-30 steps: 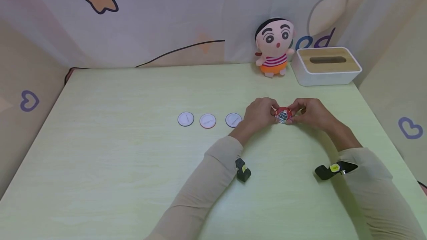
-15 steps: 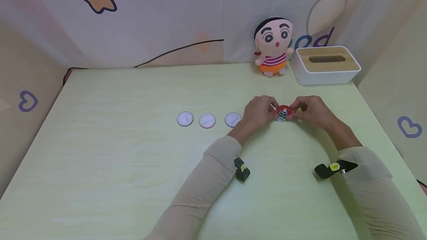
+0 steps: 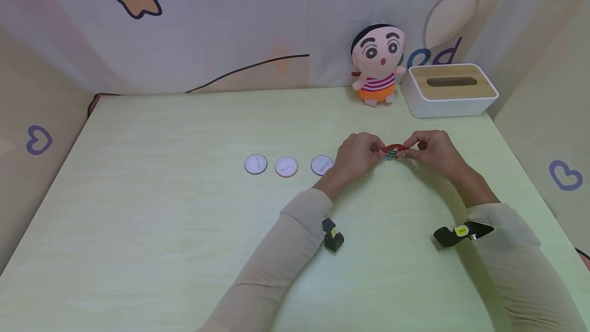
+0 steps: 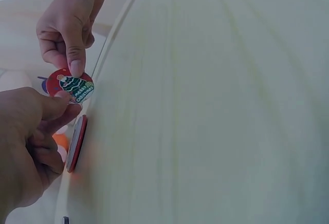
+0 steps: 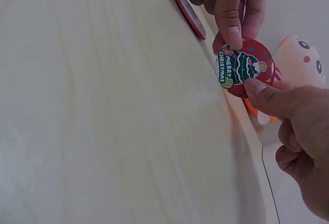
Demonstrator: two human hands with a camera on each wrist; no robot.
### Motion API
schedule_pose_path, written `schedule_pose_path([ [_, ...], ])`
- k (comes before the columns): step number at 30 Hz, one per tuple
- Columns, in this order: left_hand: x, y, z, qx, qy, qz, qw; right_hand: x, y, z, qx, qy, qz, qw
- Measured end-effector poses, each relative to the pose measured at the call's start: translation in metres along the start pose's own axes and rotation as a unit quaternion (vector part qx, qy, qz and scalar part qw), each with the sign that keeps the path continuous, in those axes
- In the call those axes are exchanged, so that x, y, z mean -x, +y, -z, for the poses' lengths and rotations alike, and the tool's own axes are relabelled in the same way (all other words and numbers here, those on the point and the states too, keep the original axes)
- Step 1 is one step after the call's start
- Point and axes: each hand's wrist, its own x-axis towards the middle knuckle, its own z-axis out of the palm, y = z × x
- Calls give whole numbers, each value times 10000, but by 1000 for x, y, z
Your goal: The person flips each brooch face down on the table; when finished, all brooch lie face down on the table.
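A round red button badge (image 3: 393, 151) with a green Christmas tree and "Merry Christmas" lettering is held between both hands. Thumb and fingers of my left hand (image 3: 358, 157) pinch its left edge, while my right hand (image 3: 433, 152) pinches the opposite side. In the right wrist view the printed face of the badge (image 5: 245, 69) shows plainly, with a thumb on it from each side. To the left, three pale discs with pins across their backs, a dark-rimmed one (image 3: 255, 164), a red-rimmed one (image 3: 286, 167) and another dark-rimmed one (image 3: 321, 165), lie in a row; my left forearm comes close to the last.
A plush doll (image 3: 378, 65) in a striped top sits at the back of the pale table (image 3: 161, 209). Beside it stands a white tissue box (image 3: 449, 106) with a wooden lid. Printed curtains surround the table's back and sides.
The badge has tipped from facing the head camera to a flatter, more edge-on angle. Both hands keep their pinch, the right one shifting slightly up. The three discs stay put.
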Motion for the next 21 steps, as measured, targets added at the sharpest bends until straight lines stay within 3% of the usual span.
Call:
schedule_pose_path([
  [10,2,1,6,187,-50,-72,9998,2,2,-1,16,362,655,9972],
  [17,3,1,6,147,-188,265,9994,2,3,2,176,-28,417,9990],
  [21,2,2,5,-1,-204,284,9994,2,4,4,123,-394,133,9991],
])
